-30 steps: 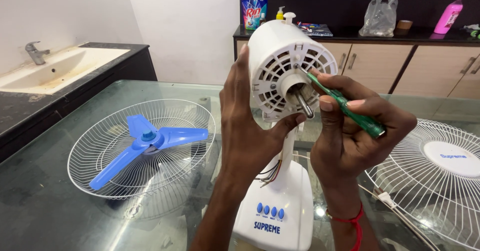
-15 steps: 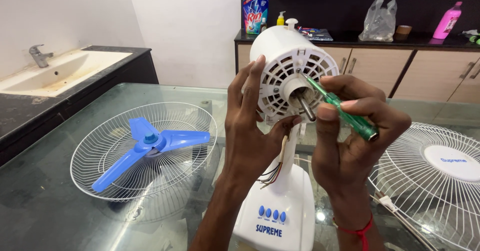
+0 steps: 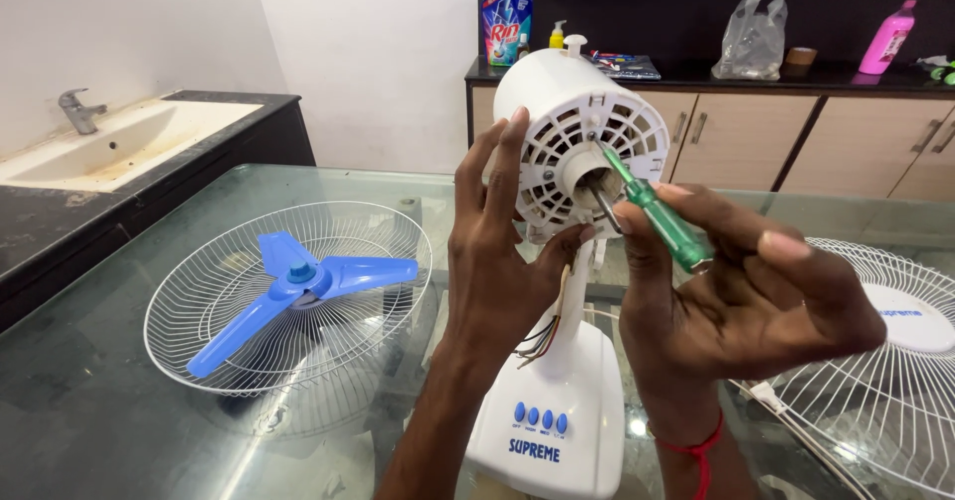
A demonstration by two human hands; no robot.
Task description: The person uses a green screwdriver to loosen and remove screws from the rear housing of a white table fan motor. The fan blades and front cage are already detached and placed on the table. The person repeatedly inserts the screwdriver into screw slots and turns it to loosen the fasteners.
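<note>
1. Fingers [image 3: 652, 223] of the right hand [image 3: 736, 306] pinch a green screwdriver [image 3: 657, 221] — tip at the hub of the white motor housing [image 3: 577, 132].
2. Left hand [image 3: 497, 251], fingers spread, steadies the housing from nine o'clock.
3. The fan stands upright on the glass bench [image 3: 99, 430] — rigid plastic, probably top-heavy, best gripped at the housing's sides.

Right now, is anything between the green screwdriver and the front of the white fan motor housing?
Nothing visible: the green screwdriver in the right hand already has its tip on the motor housing, beside the shaft.
</note>
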